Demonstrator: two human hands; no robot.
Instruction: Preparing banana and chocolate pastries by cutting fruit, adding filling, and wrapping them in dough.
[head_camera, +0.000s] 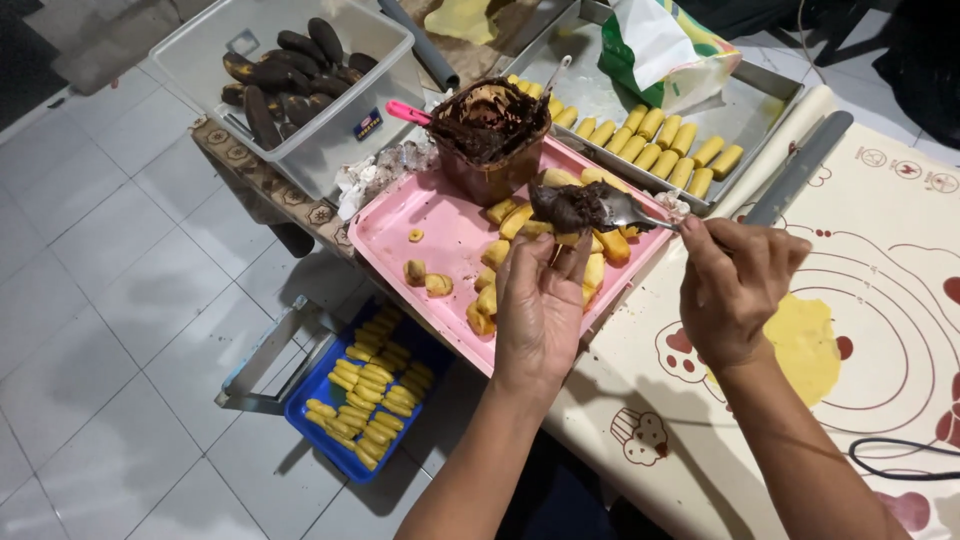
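Brown paste sits heaped on spoon (610, 208), pinched in R hand (735, 280), wrist bent, knuckles up. L hand (540, 300) back-up over pink tray (440, 235), fingers curled; can't tell what it holds. Tub (490, 140) just behind.

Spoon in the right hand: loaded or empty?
Loaded. The spoon in the right hand carries a dark brown chocolate lump on its bowl, held above the pink tray, just past the left hand fingertips.
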